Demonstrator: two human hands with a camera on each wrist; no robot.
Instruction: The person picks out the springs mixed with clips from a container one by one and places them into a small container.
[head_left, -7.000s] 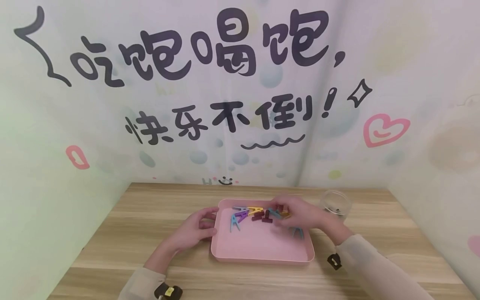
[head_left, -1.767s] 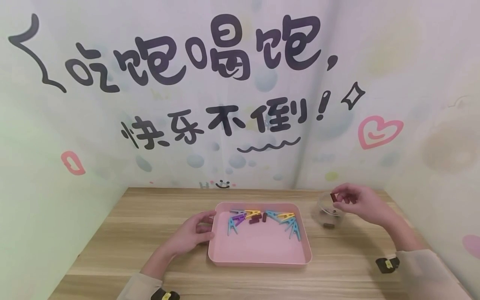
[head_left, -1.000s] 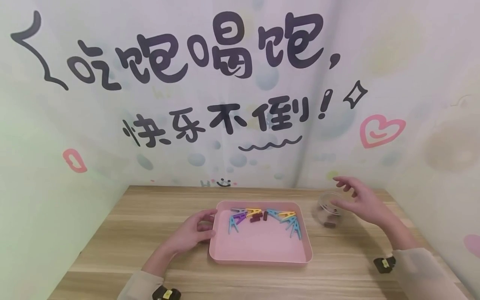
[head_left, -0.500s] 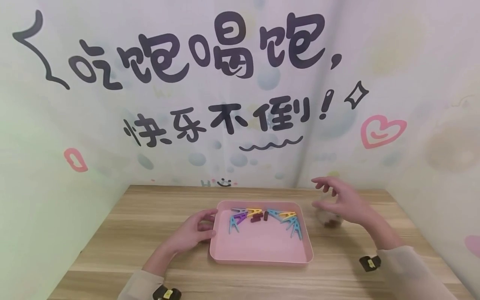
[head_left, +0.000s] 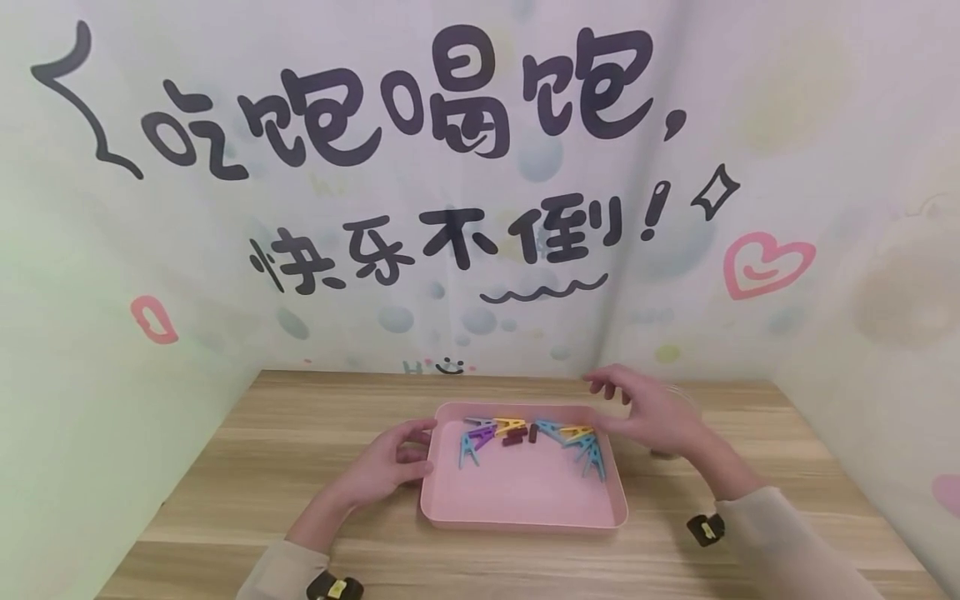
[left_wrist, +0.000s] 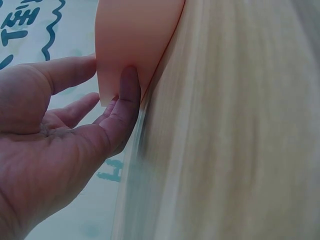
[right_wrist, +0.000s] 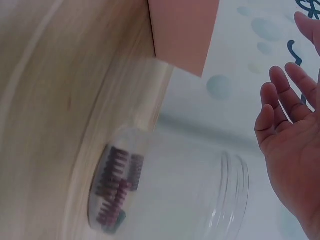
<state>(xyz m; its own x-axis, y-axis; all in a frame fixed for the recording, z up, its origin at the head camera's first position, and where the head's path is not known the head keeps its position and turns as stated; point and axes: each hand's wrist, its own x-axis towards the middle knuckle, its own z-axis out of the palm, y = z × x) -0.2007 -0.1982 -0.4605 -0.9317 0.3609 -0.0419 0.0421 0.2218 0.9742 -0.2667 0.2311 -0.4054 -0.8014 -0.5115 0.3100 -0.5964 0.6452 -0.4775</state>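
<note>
The pink tray (head_left: 517, 504) sits on the table with blue, purple, grey and yellow clothespins (head_left: 467, 451) along its back and sides. Three small dark-red claw clips (head_left: 513, 440) lie between them. My left hand (head_left: 378, 468) touches the tray's left side: in the left wrist view its thumb meets the rim and a finger rests on the outer wall. Nothing is held by my right hand (head_left: 651, 413), which hovers at the tray's back right corner with loosely spread fingers. Behind it stands a clear jar (right_wrist: 185, 187), mostly hidden in the head view, with several toothed claw clips (right_wrist: 112, 172) at its bottom.
The wooden table (head_left: 300, 417) ends at a back wall (head_left: 360, 333) covered by a printed cloth. Dark wrist devices (head_left: 333, 586) show at both sleeves. The jar stands to the right of the tray.
Earlier my right hand worked in the tray, then held a dark-red claw clip over the jar and let it go. Since then it has moved left towards the tray. My left hand stays put.
</note>
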